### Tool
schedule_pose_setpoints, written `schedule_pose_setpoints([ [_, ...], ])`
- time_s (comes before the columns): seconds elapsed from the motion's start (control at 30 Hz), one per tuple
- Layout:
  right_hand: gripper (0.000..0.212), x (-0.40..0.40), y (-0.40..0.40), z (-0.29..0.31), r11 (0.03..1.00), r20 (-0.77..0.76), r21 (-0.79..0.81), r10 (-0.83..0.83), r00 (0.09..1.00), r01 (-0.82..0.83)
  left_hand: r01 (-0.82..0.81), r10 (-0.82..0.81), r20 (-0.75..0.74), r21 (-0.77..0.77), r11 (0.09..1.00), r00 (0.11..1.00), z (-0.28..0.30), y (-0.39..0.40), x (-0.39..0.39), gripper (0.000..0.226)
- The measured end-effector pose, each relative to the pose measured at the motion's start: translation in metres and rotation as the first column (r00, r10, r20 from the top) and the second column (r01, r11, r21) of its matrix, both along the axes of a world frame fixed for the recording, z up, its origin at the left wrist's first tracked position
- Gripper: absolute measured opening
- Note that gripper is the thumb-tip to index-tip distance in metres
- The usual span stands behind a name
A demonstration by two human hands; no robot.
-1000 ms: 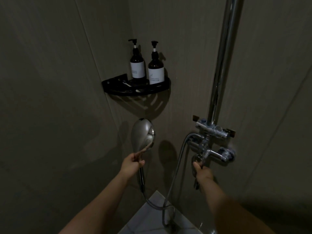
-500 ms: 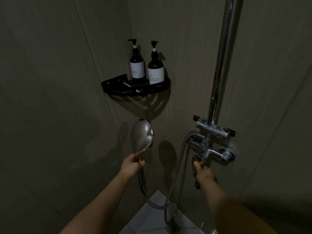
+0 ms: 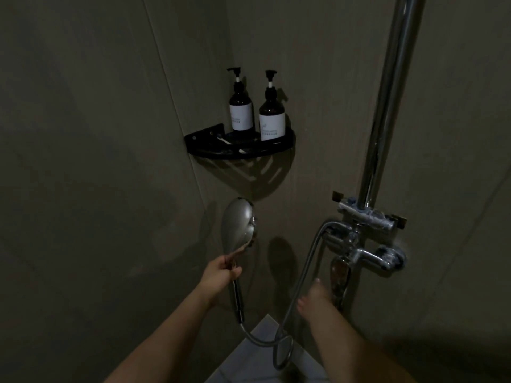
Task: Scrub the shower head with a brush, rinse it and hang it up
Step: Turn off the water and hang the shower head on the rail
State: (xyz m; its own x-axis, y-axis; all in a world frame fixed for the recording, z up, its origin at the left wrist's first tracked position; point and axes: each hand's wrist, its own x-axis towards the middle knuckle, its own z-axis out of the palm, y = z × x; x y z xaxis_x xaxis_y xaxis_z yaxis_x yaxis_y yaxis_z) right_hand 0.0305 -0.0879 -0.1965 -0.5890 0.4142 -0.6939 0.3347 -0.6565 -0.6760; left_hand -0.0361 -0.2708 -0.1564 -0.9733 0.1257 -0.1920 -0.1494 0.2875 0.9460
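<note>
Gripping shower head (image 3: 239,226) in left hand (image 3: 219,276), right hand (image 3: 313,298) blurred beside faucet lever (image 3: 339,275)

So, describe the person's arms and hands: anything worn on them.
Both forearms are bare as far as the frame shows: no sleeves, gloves, watch or bracelet visible. The left hand shows no rings. The right hand is motion-blurred in the dim light, so rings there cannot be ruled out.

dim grey tiled walls (image 3: 96,161), black corner shelf (image 3: 240,150), seemingly pale floor tiles (image 3: 249,363)
</note>
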Motion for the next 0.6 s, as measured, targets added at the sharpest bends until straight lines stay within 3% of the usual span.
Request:
schedule_pose_setpoints([
  [0.13, 0.056, -0.029, -0.023, 0.021, 0.983, -0.154, -0.165, 0.050, 0.987, -0.076, 0.035, -0.035, 0.030, 0.006, 0.999, 0.999, -0.003, -0.013, 0.000, 0.018],
  [0.27, 0.056, -0.050, -0.038, 0.034, 0.964, -0.298, -0.224, 0.070, 0.952, -0.142, 0.032, -0.038, 0.098, 0.063, 0.997, 0.994, -0.010, -0.024, -0.001, 0.016],
  [0.6, 0.053, -0.064, -0.062, 0.051, 0.959, -0.353, -0.215, 0.101, 0.930, -0.186, 0.047, -0.060, 0.161, 0.085, 0.995, 0.985, -0.016, -0.044, -0.006, 0.019],
])
